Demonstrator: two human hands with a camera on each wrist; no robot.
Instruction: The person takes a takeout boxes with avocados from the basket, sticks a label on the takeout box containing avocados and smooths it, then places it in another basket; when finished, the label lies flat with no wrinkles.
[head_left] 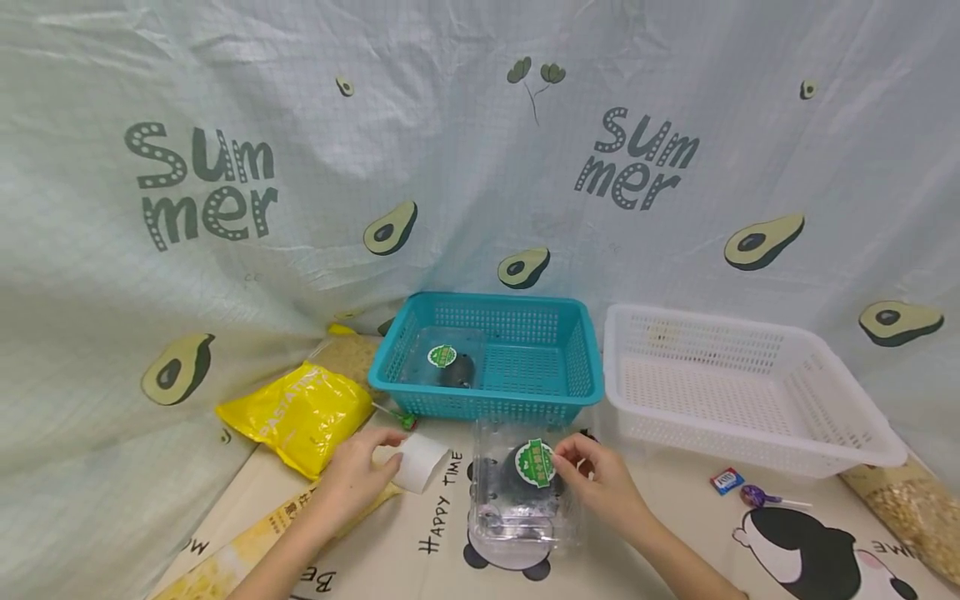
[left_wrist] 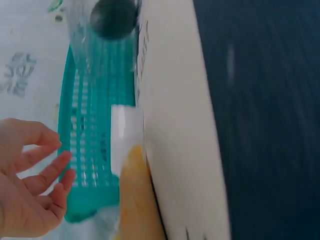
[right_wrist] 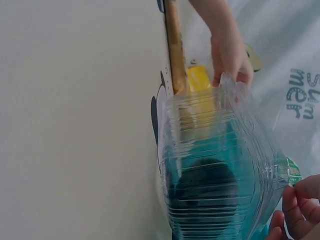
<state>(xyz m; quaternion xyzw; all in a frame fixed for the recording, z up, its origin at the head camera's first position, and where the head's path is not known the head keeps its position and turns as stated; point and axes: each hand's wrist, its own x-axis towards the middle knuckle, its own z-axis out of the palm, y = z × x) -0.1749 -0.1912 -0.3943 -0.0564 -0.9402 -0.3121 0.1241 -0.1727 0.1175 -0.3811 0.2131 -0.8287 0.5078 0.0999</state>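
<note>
A clear plastic clamshell box [head_left: 491,508] stands on the table with a dark, round thing [right_wrist: 206,187] inside. Over its lid is a round white-and-green sticker [head_left: 534,463]. My right hand [head_left: 596,477] pinches the sticker's right edge between thumb and forefinger. In the right wrist view, the sticker stands up from the lid at the fingertips. My left hand [head_left: 362,467] hovers left of the box, fingers loosely bent and holding nothing. A white piece of paper [head_left: 422,463] lies beyond its fingertips, apart from them in the left wrist view.
Behind the box stands a teal basket [head_left: 536,400] containing another stickered clear box [head_left: 427,367]. A white basket [head_left: 750,446] is at right, with a small packet [head_left: 726,481] and a lollipop [head_left: 752,496] before it. Yellow bag [head_left: 307,412] and pasta bag [head_left: 240,550] lie left.
</note>
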